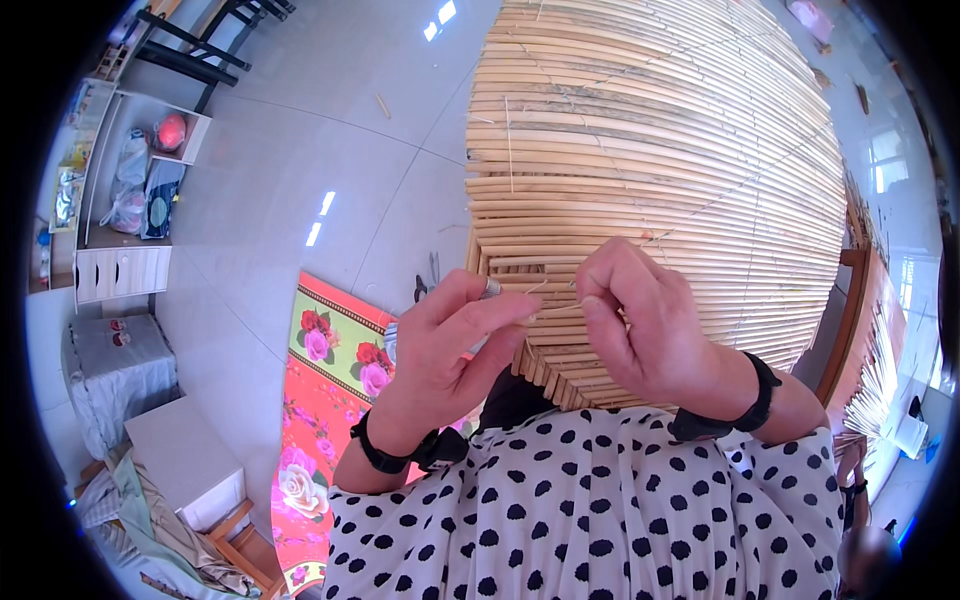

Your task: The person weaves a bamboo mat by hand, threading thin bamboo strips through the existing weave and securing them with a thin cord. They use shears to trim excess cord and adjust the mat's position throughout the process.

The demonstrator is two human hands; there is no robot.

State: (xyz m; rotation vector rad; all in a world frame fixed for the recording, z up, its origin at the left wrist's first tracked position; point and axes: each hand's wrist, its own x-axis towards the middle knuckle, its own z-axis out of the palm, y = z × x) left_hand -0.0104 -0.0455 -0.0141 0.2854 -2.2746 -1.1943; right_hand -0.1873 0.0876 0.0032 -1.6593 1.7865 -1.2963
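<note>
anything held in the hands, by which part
The left hand appears to pinch a thin pale strand near one end; whether the right hand holds anything cannot be told.

Floor (270,180): pale glossy tile, thin dark joints; bright glare patches (446,12) at top centre and upper right. White cabinet (130,272), open-fronted above, at left edge. Black-legged furniture (190,55), upper left. Pale box (185,455), lower left.

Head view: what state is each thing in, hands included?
Left hand, thumb and fingertips pinched together; exact hold unclear.
Right hand, fingers curled in; hold unclear.
Stick mat, spread out, sticks side by side, thread across them.
Floral sheet, spread flat.
Scissors, on the floor; blades too small to judge.
Wristbands, fastened.
Cabinet drawers, closed.
</note>
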